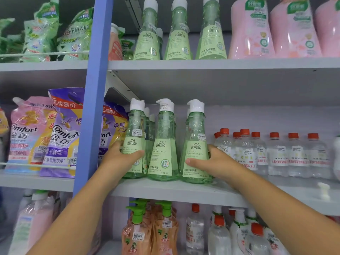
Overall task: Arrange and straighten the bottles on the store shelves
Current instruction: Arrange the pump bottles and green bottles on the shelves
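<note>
On the grey middle shelf [184, 190], three green translucent conical bottles with white pump caps stand in a front row near the shelf's front edge, with more of the same kind behind them. The left hand [117, 159] wraps the left green bottle [133, 144], thumb across its label. The right hand [217, 162] clasps the right green bottle [196, 144], thumb on the label front and fingers curled round its far side. The middle green bottle [163, 142] stands untouched between them.

Risk, in my judgement: the bottles sit close to the front lip, so any outward pull could tip one off. Pressing the two outer bottles inward could knock the middle one.

Clearance: the blue upright post [92, 107] and the purple softener pouch [112, 129] crowd the left side. The clear red-capped bottles [244, 150] stand just beside the right hand. Headroom above the pump caps is modest.
</note>
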Tool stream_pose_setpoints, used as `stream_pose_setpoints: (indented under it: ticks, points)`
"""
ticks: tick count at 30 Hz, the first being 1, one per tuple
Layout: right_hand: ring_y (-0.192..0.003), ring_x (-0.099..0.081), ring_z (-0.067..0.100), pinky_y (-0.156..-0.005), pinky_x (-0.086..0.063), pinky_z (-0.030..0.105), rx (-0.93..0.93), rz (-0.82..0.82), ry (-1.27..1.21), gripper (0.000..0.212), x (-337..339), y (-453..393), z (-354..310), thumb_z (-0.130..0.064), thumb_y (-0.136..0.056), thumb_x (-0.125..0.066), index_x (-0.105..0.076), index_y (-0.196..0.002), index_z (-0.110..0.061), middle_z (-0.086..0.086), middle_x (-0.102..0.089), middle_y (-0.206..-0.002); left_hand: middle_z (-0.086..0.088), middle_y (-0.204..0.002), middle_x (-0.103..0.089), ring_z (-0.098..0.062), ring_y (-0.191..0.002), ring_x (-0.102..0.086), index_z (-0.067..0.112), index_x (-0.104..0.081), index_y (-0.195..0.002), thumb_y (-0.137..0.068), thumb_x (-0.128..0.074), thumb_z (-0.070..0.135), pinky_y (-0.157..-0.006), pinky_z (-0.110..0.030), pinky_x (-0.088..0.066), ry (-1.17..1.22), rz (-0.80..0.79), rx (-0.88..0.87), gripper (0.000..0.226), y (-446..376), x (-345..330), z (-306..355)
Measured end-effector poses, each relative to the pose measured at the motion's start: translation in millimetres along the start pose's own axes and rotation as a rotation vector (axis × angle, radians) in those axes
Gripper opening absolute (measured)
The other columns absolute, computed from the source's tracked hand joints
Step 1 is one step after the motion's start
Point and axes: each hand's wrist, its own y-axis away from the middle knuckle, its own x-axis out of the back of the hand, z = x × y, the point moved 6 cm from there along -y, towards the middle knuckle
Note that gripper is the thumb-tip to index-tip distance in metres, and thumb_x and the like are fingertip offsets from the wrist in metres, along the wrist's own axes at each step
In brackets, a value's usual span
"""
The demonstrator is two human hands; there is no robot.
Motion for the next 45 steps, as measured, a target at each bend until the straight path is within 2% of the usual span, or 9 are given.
stream_pose_setpoints:
  ticks: [9, 20, 23, 25, 27, 30, 33, 37, 45]
  points:
    - [-0.08, -0.074, -0.003, -0.073, -0.058, 0.024, -0.019, 0.011, 0.032, 0.066, -0.1, 3.7, -3.5, -0.066, -0.046, -0.087, -0.057, -0.101, -0.044, -0.02, -0.076, -0.095, 0.017, -0.099, -0.067, -0.006, -0.087, -0.067, 0.032, -0.054, -0.126, -0.082, -0.086, 0.034, -0.06, -0.023, -0.046, -0.012, -0.025, 0.018, 0.054, 2.0, 1.4, 0.7]
    - [-0.102, -0.066, 0.007, -0.083, -0.053, 0.026, -0.089, -0.117, 0.178, 0.037, -7.7, 19.5, -7.7, -0.059, -0.077, -0.081, -0.062, -0.104, -0.043, -0.012, -0.072, -0.118, 0.007, -0.109, -0.071, -0.012, -0.086, -0.067, 0.029, -0.055, -0.123, -0.085, -0.082, 0.037, -0.065, -0.029, -0.05, -0.135, 0.049, -0.023, 0.048, 20.7, 2.9, 19.9]
    - [-0.12, -0.06, 0.017, -0.098, -0.049, 0.034, -0.138, -0.109, 0.304, 0.083, 4.2, 41.7, -9.9, -0.061, -0.08, -0.078, -0.045, -0.146, -0.025, -0.003, -0.06, -0.142, 0.001, -0.138, -0.059, -0.024, -0.122, -0.057, 0.028, -0.044, -0.141, -0.088, -0.073, 0.051, -0.094, -0.044, -0.051, -0.406, 0.264, -0.264, 0.065, 69.5, 3.8, 37.2]
    - [-0.124, -0.058, 0.011, -0.095, -0.047, 0.028, -0.056, 0.005, 0.288, 0.1, 23.6, 72.9, -8.8, -0.066, -0.078, -0.075, -0.029, -0.158, -0.029, -0.01, -0.054, -0.147, 0.016, -0.148, -0.049, -0.012, -0.136, -0.047, 0.044, -0.04, -0.146, -0.087, -0.068, 0.062, -0.103, -0.04, -0.046, -0.251, 0.324, -0.366, 0.068, 125.3, -7.4, 35.5]
    - [-0.119, -0.061, -0.002, -0.093, -0.054, 0.019, 0.149, 0.153, 0.132, 0.086, 41.7, 127.7, -2.1, -0.067, -0.077, -0.074, -0.037, -0.151, -0.044, -0.021, -0.059, -0.137, 0.027, -0.138, -0.055, 0.002, -0.126, -0.055, 0.055, -0.049, -0.134, -0.08, -0.068, 0.065, -0.098, -0.026, -0.046, 0.096, 0.257, -0.36, 0.059, 179.5, -30.2, 15.3]
    - [-0.119, -0.065, 0.006, -0.089, -0.055, 0.015, 0.254, 0.341, -0.067, 0.063, 60.7, 218.9, 50.9, -0.062, -0.082, -0.074, -0.052, -0.139, -0.046, -0.013, -0.066, -0.13, 0.015, -0.118, -0.072, -0.004, -0.102, -0.07, 0.051, -0.063, -0.114, -0.074, -0.078, 0.05, -0.084, -0.021, -0.058, 0.432, 0.098, -0.223, 0.043, 236.5, -90.7, -30.6]
    - [-0.111, -0.069, 0.007, -0.085, -0.058, 0.023, -0.003, 0.45, -0.136, 0.054, 77.1, 273.8, 144.5, -0.064, -0.077, -0.077, -0.063, -0.125, -0.044, -0.012, -0.071, -0.122, 0.02, -0.11, -0.072, -0.004, -0.099, -0.07, 0.046, -0.063, -0.109, -0.072, -0.087, 0.052, -0.091, -0.032, -0.056, 0.418, -0.153, 0.002, 0.045, 269.5, -176.5, -69.0]
    - [-0.094, -0.067, -0.007, -0.088, -0.056, 0.031, -0.292, 0.604, -0.096, 0.028, 140.2, 302.0, 252.3, -0.028, -0.088, -0.076, -0.066, -0.114, -0.035, -0.013, -0.072, -0.116, 0.015, -0.121, -0.066, -0.008, -0.11, -0.066, 0.045, -0.055, -0.112, -0.063, -0.078, 0.052, -0.089, -0.025, -0.051, 0.307, -0.442, 0.177, 0.055, 301.3, -278.8, -84.1]
    - [-0.1, -0.062, -0.008, -0.083, -0.049, 0.02, -0.364, 0.684, -0.042, 0.034, 290.7, 312.5, 354.2, -0.036, -0.089, -0.077, -0.063, -0.12, -0.036, -0.022, -0.066, -0.116, 0.026, -0.122, -0.063, 0.011, -0.103, -0.063, 0.046, -0.057, -0.117, -0.083, -0.084, 0.036, -0.08, -0.011, -0.051, 0.238, -0.547, 0.154, 0.045, 357.7, -443.1, -40.1]
